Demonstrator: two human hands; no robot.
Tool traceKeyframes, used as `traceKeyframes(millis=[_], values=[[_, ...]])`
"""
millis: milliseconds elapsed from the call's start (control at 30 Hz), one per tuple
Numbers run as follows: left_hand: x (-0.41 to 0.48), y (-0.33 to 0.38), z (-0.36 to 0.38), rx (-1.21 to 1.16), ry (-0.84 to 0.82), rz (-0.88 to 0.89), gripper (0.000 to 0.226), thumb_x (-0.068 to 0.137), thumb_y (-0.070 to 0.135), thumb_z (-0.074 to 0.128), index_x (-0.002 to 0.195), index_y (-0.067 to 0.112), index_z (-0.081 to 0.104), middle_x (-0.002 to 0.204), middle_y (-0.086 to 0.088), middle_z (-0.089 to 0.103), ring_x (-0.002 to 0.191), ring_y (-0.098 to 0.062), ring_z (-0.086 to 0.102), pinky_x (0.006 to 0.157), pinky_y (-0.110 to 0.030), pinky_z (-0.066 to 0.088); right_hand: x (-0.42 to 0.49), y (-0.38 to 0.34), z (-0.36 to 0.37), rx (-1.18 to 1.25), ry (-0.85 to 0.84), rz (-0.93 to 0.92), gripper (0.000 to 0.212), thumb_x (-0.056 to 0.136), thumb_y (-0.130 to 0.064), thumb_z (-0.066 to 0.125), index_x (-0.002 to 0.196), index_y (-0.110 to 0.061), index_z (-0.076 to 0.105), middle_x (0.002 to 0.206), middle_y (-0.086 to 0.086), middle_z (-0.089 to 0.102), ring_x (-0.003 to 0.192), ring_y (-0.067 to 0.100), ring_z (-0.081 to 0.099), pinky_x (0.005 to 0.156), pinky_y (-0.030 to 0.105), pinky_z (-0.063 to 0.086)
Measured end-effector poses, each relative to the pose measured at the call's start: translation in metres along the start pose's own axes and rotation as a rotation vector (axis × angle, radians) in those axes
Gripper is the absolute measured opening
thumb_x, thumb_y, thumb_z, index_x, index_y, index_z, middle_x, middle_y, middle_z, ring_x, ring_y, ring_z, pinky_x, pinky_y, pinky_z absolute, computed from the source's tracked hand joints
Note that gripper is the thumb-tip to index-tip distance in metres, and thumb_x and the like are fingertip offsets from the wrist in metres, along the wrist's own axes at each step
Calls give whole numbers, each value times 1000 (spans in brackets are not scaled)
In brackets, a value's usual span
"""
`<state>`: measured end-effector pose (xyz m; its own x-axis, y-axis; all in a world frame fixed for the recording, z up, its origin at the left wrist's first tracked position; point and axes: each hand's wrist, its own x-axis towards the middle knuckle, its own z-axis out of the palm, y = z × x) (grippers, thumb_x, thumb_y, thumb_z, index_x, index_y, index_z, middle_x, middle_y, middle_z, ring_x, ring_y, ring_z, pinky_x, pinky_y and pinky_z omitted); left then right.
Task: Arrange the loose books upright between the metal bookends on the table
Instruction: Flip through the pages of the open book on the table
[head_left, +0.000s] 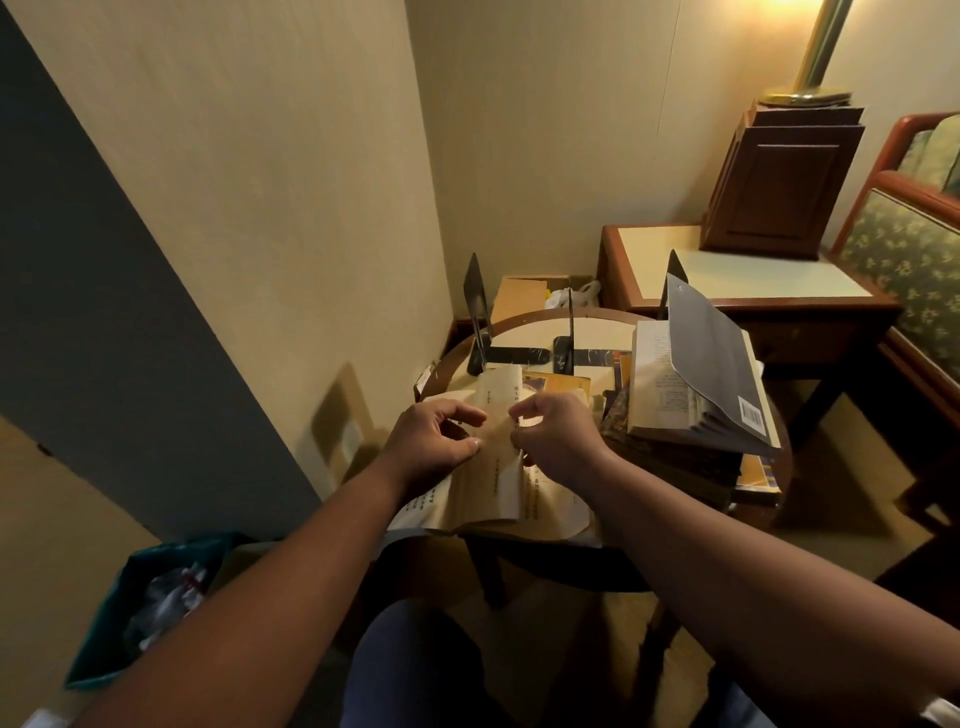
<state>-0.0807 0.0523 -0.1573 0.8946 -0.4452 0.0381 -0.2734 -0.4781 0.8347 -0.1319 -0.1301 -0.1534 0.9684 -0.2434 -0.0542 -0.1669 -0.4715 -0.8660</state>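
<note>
An open cream-paged book (493, 488) lies on the near part of the small round table (524, 325). My left hand (434, 441) and my right hand (558, 441) both pinch its pages near the middle. Black metal bookends stand at the table's back: one at the left (478, 312), one in the middle (570, 332), one at the right (672, 273). No book stands between them. On the right, a stack of books (675, 452) carries a thick book with its grey cover (711, 358) lifted open. A yellow book (558, 384) lies flat beyond my hands.
A wooden side table (753, 291) with a dark wooden box (779, 182) and a brass lamp post (821, 47) stands behind right. A green patterned armchair (909, 249) is at far right. A teal waste bin (156, 597) sits at lower left. A cardboard box (524, 293) lies behind the table.
</note>
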Motion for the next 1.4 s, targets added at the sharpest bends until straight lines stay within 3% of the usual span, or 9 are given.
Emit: traceKeyframes(millis=[100, 267, 367, 467, 733, 833, 1000, 1233, 1400], values=[[-1, -9, -2, 112, 29, 56, 30, 86, 17, 72, 115, 21, 69, 116, 4, 66, 107, -14, 62, 90, -33, 56, -2, 4, -8, -22, 3, 9, 36, 88, -4, 70, 123, -10, 67, 135, 9, 59, 118, 29, 60, 84, 40, 61], [-4, -21, 0, 337, 10, 137, 38, 86, 28, 68, 123, 22, 65, 130, 4, 58, 123, -16, 52, 104, -40, 45, -9, 7, -12, -159, 7, -35, 41, 91, -3, 67, 131, -12, 63, 139, 10, 54, 127, 31, 54, 95, 45, 53], [-5, -23, 6, 451, -31, 138, 40, 91, 33, 63, 130, 25, 60, 139, 4, 52, 130, -15, 44, 99, -30, 36, -6, 11, -7, -228, -27, -8, 41, 94, -6, 62, 133, -18, 62, 136, 7, 50, 126, 32, 51, 100, 45, 53], [-6, -27, 5, 423, -30, 86, 49, 85, 45, 55, 131, 26, 59, 141, 4, 52, 131, -19, 45, 98, -35, 39, -7, 15, -3, -321, -57, -24, 39, 96, -12, 59, 133, -23, 61, 132, 5, 48, 123, 30, 50, 98, 43, 53], [-6, -30, 4, 335, -40, 41, 55, 79, 47, 55, 129, 25, 62, 140, 3, 52, 132, -20, 44, 104, -42, 41, -8, 5, 1, -514, -94, -210, 27, 97, -19, 58, 122, -19, 70, 126, 2, 56, 113, 22, 53, 96, 40, 53], [-6, -32, 5, 305, -28, 46, 51, 81, 45, 59, 128, 26, 63, 138, 3, 53, 129, -20, 45, 103, -40, 40, -6, -2, 5, -544, -126, -162, 31, 98, -35, 56, 121, -19, 69, 122, 4, 56, 109, 21, 54, 90, 32, 52], [-2, -39, 7, 321, -26, 80, 43, 86, 17, 70, 129, 22, 63, 139, -3, 53, 131, -24, 45, 109, -44, 39, -8, -11, 14, -662, -123, -113, 74, 81, -74, 57, 130, -19, 56, 124, 7, 51, 107, 23, 50, 85, 35, 51], [1, -40, 9, 311, -16, 47, 45, 86, 27, 69, 130, 20, 62, 140, -3, 52, 132, -25, 46, 109, -49, 41, -8, -19, 1, -445, -113, -40, 64, 79, -46, 76, 133, -18, 54, 127, 4, 53, 104, 20, 54, 76, 28, 54], [0, -36, 10, 226, -14, 34, 55, 84, 40, 63, 137, 29, 53, 138, -2, 51, 125, -21, 48, 103, -47, 46, -19, -12, -24, -280, 23, -132, 55, 83, -19, 76, 134, -15, 55, 117, 4, 65, 101, 20, 63, 75, 27, 55]])
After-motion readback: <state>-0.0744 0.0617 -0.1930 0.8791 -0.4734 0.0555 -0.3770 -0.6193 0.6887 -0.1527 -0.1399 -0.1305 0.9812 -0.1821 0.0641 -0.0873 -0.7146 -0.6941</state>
